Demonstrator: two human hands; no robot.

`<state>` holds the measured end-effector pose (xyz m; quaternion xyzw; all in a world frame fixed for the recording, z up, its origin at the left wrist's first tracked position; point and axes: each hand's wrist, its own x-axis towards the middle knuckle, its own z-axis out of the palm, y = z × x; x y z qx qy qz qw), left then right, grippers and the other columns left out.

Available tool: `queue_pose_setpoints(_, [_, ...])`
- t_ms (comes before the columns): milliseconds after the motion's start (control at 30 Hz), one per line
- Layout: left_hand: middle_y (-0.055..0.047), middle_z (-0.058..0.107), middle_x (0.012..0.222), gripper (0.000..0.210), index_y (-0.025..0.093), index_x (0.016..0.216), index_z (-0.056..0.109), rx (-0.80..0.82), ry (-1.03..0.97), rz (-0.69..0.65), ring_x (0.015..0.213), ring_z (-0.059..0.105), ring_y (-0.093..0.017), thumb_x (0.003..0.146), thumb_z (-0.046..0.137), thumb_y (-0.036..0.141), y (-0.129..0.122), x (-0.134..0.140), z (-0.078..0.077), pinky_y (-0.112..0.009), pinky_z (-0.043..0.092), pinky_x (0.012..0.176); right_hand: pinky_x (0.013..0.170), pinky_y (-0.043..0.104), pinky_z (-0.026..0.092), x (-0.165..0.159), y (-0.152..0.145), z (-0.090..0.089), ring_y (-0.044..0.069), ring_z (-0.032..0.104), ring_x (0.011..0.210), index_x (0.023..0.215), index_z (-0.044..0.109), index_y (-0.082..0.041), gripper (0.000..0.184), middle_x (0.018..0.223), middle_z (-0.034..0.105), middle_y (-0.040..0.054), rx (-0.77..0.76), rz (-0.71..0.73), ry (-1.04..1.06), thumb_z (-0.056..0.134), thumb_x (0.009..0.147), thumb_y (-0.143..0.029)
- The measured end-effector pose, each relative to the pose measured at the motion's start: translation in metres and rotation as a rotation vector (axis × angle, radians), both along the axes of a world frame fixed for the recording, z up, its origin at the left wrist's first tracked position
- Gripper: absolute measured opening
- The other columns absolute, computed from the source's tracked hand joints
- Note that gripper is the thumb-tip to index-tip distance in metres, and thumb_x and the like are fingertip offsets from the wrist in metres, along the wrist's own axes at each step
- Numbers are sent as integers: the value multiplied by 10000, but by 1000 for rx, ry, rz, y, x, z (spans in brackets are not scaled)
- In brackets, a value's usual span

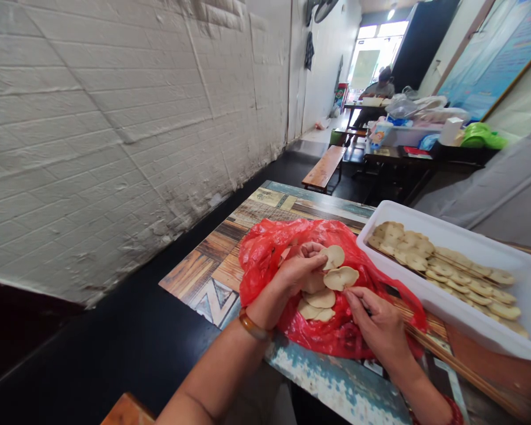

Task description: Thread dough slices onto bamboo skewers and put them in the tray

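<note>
My left hand [298, 270] is closed in a pinch at the edge of a thin, round, pale beige slice [334, 256]. Just below it, another beige slice [341, 278] with a small notch is pinched at its lower edge by my right hand [376, 321]. A thin stick seems to run between the two slices, but it is hard to make out. Under my hands, several loose slices [321, 298] lie in an opened red plastic bag [265, 251] on the wood-patterned table [230, 239].
To the right, a white plastic tub [451, 230] holds rows of overlapping beige slices [473, 283]. Thin bamboo sticks [464, 369] lie along its near side. Beyond are a wooden bench [325, 166], a cluttered table [451, 154] and a seated person [383, 88]. A white brick-patterned wall [128, 136] runs along the left.
</note>
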<state>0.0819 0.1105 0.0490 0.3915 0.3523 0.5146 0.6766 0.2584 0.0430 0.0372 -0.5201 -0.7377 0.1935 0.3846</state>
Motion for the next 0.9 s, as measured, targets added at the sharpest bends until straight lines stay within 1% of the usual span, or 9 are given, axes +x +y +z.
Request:
queue_pose_setpoints(167, [23, 538, 643, 258, 151, 749, 612, -16, 21, 18, 578, 457, -72, 617, 745, 329, -1, 1, 3, -208, 392, 593, 653, 259, 494, 0, 0, 1, 179, 674, 701, 805, 658, -213, 303, 769, 719, 28, -8, 2, 8, 430, 909, -386])
queue_pose_setpoints(367, [12, 554, 660, 269, 150, 757, 619, 3, 14, 29, 588, 467, -79, 626, 741, 350, 0, 1, -1, -211, 384, 588, 643, 251, 493, 0, 0, 0, 177, 675, 704, 801, 659, -224, 298, 772, 720, 21, -17, -1, 1, 433, 909, -386])
queue_pose_setpoints(467, [11, 557, 644, 304, 145, 760, 618, 10, 16, 15, 575, 476, -79, 604, 758, 366, 0, 2, -2, -209, 364, 573, 638, 241, 488, -1, 0, 0, 167, 668, 672, 801, 659, -213, 297, 737, 707, 16, -4, -5, -2, 436, 908, -377])
queue_pose_setpoints(633, [19, 555, 610, 340, 132, 736, 613, 22, 45, 14, 538, 453, -62, 573, 775, 382, -2, 5, 4, -202, 324, 547, 622, 240, 474, -2, 0, 2, 159, 641, 615, 789, 654, -203, 301, 678, 683, 13, -4, -28, -4, 437, 905, -376])
queue_pose_setpoints(767, [20, 557, 619, 332, 141, 733, 619, 26, 52, 28, 547, 450, -64, 580, 770, 394, -4, 6, 9, -204, 321, 553, 557, 228, 446, -3, 0, 4, 142, 596, 525, 776, 645, -201, 323, 589, 636, -10, -48, -34, 0, 428, 908, -400])
queue_pose_setpoints(900, [14, 555, 638, 308, 141, 727, 626, 42, 56, 41, 562, 443, -68, 594, 763, 383, -5, 6, 11, -205, 330, 563, 517, 221, 420, -3, 0, 5, 135, 577, 513, 754, 631, -196, 340, 572, 615, -14, -100, -36, 27, 429, 904, -424])
